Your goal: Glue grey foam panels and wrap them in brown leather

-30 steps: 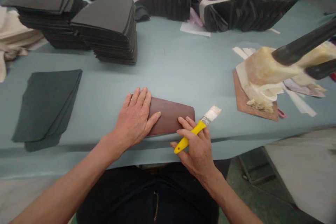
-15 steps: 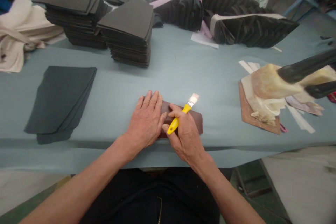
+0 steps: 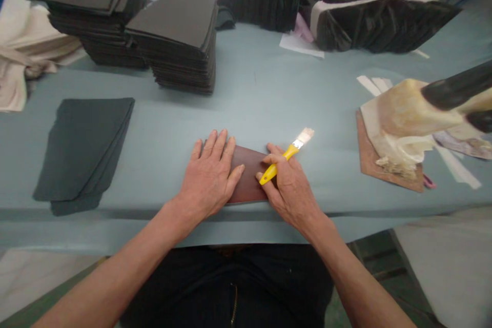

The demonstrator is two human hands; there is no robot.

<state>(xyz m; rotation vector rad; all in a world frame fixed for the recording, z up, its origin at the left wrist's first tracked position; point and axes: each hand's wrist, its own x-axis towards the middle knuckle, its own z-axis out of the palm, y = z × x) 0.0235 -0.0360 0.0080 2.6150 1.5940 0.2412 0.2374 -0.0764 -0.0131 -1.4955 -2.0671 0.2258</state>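
Note:
Flat on a dark reddish-brown panel [image 3: 249,171], perhaps leather, lies my left hand [image 3: 213,174] with its fingers stretched out. It covers the panel's left part. My right hand [image 3: 290,182] is closed around the yellow handle of a paintbrush [image 3: 282,161], whose pale bristles point up and to the right, away from the panel. Its fingers rest at the panel's right edge. At the left lie several dark, flat cut pieces [image 3: 82,151], fanned over one another.
Tall stacks of dark pieces [image 3: 184,46] stand at the back left, with bundled dark pieces [image 3: 380,25] behind. At right, a glue-crusted container [image 3: 407,118] with black handles lies on a brown board [image 3: 369,156]. Beige cloth [image 3: 34,46] lies far left on the blue-grey table cover [image 3: 261,97].
My right hand has moved right with the paintbrush, baring more of the panel's middle. My left hand stays flat on the panel. The whole view has shifted slightly.

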